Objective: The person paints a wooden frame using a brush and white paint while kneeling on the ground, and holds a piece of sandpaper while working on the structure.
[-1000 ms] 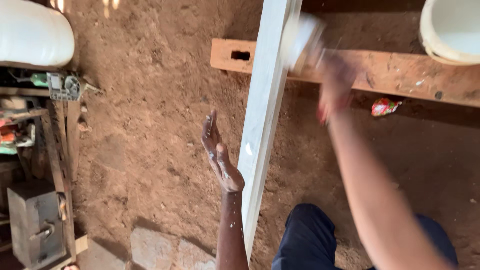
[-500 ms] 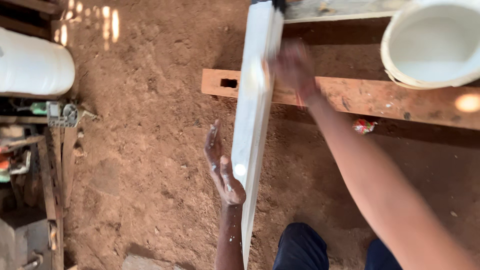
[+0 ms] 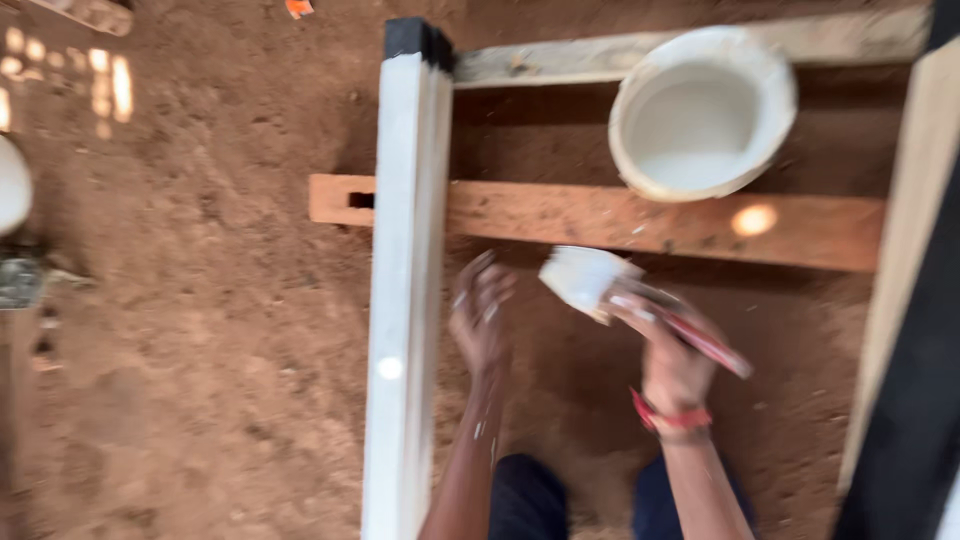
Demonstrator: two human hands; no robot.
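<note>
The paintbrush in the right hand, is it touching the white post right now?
Apart. The head view shows bare dirt between the paintbrush, held in the right hand, and the white post.

We see a bare earth floor (image 3: 200,300), reddish-brown and uneven, filling most of the view. Sunlight falls in small bright patches (image 3: 100,85) at upper left, and one spot (image 3: 753,220) lands on a brown plank (image 3: 600,215) lying across the ground. A paler plank (image 3: 620,58) lies parallel beyond it. A pale board with a dark edge (image 3: 905,300) runs along the right side. An orange scrap (image 3: 298,8) lies at the top. Left edge holds blurred clutter (image 3: 18,280).
</note>
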